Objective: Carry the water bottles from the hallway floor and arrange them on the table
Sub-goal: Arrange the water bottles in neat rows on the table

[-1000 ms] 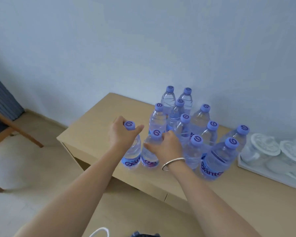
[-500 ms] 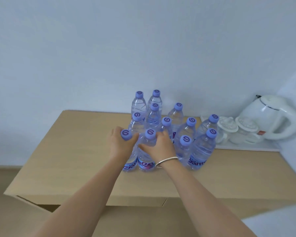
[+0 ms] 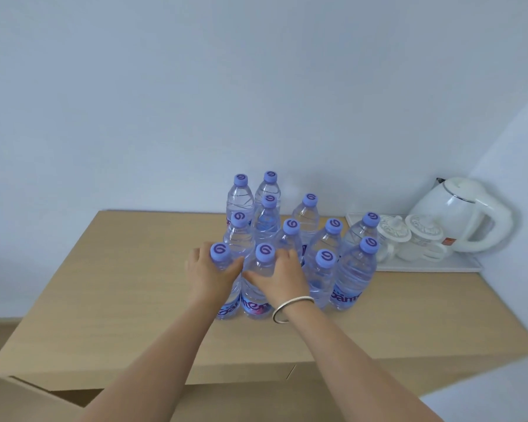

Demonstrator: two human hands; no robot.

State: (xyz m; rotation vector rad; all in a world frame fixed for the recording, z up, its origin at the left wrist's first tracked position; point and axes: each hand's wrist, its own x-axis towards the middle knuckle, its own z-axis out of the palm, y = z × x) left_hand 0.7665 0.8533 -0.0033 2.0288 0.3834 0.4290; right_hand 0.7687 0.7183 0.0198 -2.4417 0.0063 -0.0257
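At the near edge of the cluster, two upright bottles are gripped: the front-left bottle [image 3: 226,303] by the left hand [image 3: 209,274], the front-middle bottle [image 3: 256,296] by the right hand [image 3: 282,277], fingers curled round each neck. All stand on the bench [image 3: 119,300]. Behind, more water bottles [image 3: 299,226] are crowded together; farther right, a white tray [image 3: 433,265] with a kettle [image 3: 461,214] is seen.

The head view looks forward and down, close over the table [image 3: 104,300] toward the wall [image 3: 195,102].
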